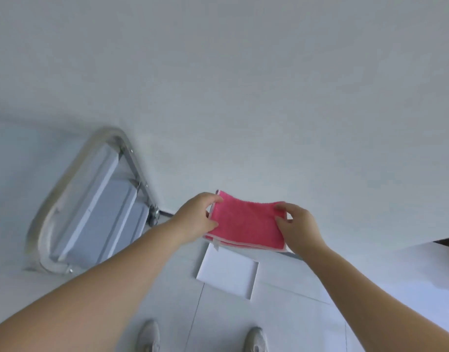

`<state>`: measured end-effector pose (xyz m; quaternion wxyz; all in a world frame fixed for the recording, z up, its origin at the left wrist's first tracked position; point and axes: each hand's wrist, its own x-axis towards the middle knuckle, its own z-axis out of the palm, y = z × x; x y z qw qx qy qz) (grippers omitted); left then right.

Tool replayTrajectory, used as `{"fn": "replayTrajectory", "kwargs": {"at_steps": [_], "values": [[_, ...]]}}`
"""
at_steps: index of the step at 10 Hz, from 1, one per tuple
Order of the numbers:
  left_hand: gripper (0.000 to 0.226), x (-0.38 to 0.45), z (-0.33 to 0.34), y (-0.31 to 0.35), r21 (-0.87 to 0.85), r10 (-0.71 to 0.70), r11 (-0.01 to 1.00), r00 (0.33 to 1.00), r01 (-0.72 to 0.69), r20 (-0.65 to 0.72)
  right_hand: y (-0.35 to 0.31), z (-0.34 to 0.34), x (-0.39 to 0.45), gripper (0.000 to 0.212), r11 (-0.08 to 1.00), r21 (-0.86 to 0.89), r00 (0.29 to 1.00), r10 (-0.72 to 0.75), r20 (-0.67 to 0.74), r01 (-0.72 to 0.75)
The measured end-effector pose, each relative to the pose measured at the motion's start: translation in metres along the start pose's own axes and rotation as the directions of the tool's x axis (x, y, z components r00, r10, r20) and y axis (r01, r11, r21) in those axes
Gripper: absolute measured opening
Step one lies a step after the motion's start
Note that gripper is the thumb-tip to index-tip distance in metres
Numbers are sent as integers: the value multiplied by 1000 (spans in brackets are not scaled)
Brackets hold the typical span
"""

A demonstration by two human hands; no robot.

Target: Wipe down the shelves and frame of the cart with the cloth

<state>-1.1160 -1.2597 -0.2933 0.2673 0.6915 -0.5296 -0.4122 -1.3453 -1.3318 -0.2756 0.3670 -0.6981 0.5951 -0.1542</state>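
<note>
Pink cloth pinched at either edge between left hand and right hand, fingers curled over the fold. Best kept folded flat, taut between fingertips. Cart well left of fingers, untouched. White floor below, plain wall beyond.

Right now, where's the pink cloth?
In the head view, the folded pink terry cloth is centre-right, held in the air between the left hand and right hand, right of the metal-framed cart.
</note>
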Motion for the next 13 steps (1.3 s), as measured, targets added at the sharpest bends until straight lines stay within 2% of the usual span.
{"fn": "replayTrajectory", "kwargs": {"at_steps": [2, 3, 6, 8, 10, 11, 12, 13], "values": [[64, 36, 93, -62, 154, -68, 986, 997, 61, 41, 111, 52, 26, 63, 977, -215, 960, 55, 276, 6], [67, 66, 137, -116, 255, -85, 965, 993, 60, 85, 170, 100, 43, 70, 952, -304, 938, 119, 326, -15], [72, 152, 322, -350, 446, -189, 892, 957, 73, 221, 393, 301, 94, 70, 870, -487, 895, 271, 353, -72], [73, 197, 409, -483, 549, -162, 836, 956, 1, 245, 510, 417, 123, 71, 841, -535, 891, 299, 342, -77], [72, 242, 453, -556, 575, -196, 818, 953, 30, 230, 570, 484, 158, 69, 822, -563, 884, 322, 339, -84], [68, 244, 457, -566, 670, -334, 738, 908, 84, 254, 576, 494, 163, 71, 747, -663, 820, 408, 401, -48], [54, 240, 447, -561, 694, -400, 711, 878, 115, 264, 570, 489, 163, 67, 702, -713, 763, 458, 457, 6], [43, 234, 423, -546, 664, -362, 740, 897, 109, 256, 549, 474, 166, 61, 707, -708, 771, 451, 449, -1]]}}
